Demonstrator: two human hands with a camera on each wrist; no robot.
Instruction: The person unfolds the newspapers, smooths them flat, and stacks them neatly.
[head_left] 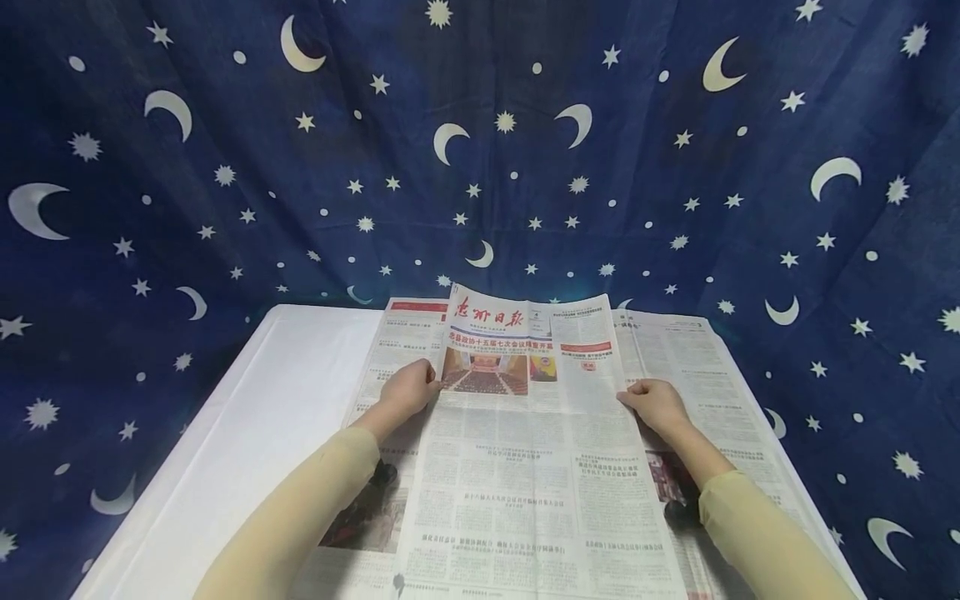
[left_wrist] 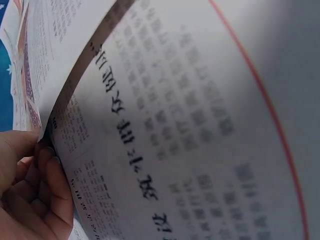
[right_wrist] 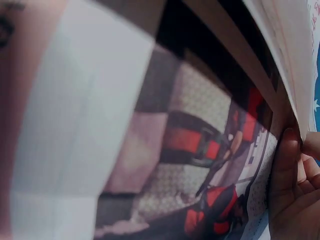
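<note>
A tall newspaper (head_left: pixel 525 425) with a red masthead and a colour photo of a hall is spread before me, its top part raised a little. My left hand (head_left: pixel 408 387) pinches its left edge beside the photo. At the opposite edge my right hand (head_left: pixel 660 406) pinches the paper at about the same height. In the left wrist view, the thumb and curled fingers of the left hand (left_wrist: pixel 37 195) grip the sheet's edge. The right wrist view has the right hand (right_wrist: pixel 295 190) gripping the other edge, next to a printed picture with red and black shapes.
Under the held paper lie other newspaper sheets, one sticking out on the left (head_left: pixel 397 350) and one on the right (head_left: pixel 705 375). They rest on a white table (head_left: pixel 277 383). Behind it hangs a dark blue curtain (head_left: pixel 480 208) with moons and stars.
</note>
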